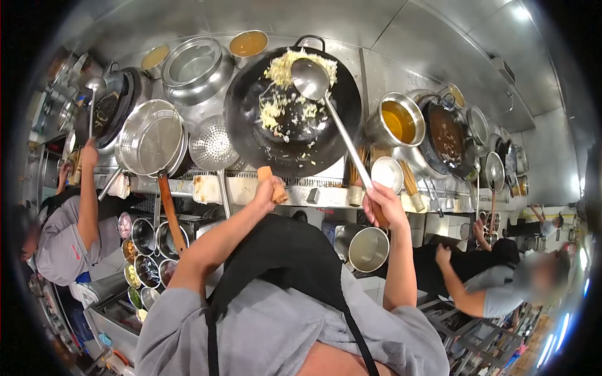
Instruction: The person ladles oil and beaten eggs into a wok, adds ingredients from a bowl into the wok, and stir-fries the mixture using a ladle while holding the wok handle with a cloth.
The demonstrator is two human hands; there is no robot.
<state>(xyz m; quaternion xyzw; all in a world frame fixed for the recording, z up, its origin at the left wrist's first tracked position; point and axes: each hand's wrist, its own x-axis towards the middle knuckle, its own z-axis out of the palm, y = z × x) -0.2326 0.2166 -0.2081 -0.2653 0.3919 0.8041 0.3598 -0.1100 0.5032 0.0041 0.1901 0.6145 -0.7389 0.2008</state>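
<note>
A large black wok (251,125) sits on the range in front of me. Pale yellow grains that look like egg fried rice (274,113) cling to its far side and middle. My right hand (384,203) is closed round the wooden-ended handle of a steel ladle (310,79). The ladle's bowl rests among the food near the far rim. At the near rim, my left hand (269,193) grips a folded tan cloth (264,173). Whether a wok handle lies inside the cloth is hidden.
To the left are a wire strainer (150,138), a perforated skimmer (213,143) and a lidded-looking steel pot (194,62). A pot of amber oil (399,122) stands on the right. Ingredient tins (147,271) are lower left. Co-workers (69,232) (489,282) stand on both sides.
</note>
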